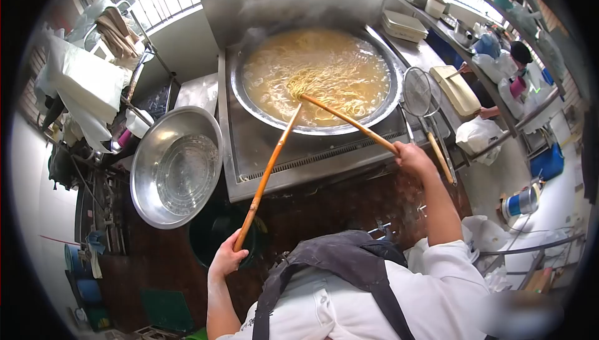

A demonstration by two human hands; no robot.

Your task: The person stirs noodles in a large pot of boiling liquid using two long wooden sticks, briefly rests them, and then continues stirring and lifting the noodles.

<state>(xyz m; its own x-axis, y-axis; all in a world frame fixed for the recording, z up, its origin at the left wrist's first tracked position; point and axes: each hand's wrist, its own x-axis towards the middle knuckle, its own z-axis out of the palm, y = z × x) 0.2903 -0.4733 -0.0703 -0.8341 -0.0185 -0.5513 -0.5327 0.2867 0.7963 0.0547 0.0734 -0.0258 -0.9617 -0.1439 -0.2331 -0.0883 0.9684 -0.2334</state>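
Observation:
My left hand (228,256) is wrapped round the lower end of a long wooden stick (267,174). In my right hand (414,159) is a second wooden stick (349,121), gripped near its end. The two sticks meet at their far tips, among yellow noodles (321,84) in a large round wok (236,84) of cloudy, steaming liquid. A clump of noodles is gathered at the tips. The wok is set into a steel stove (249,159). Both hands are in front of the stove, apart from each other.
A big metal basin (209,206) stands left of the stove. Round wire strainers (417,90) with long handles lean at the right. A shelf rack (524,118) with bags and containers runs along the right, with another person's hand (490,111) near it. Steam rises at the back.

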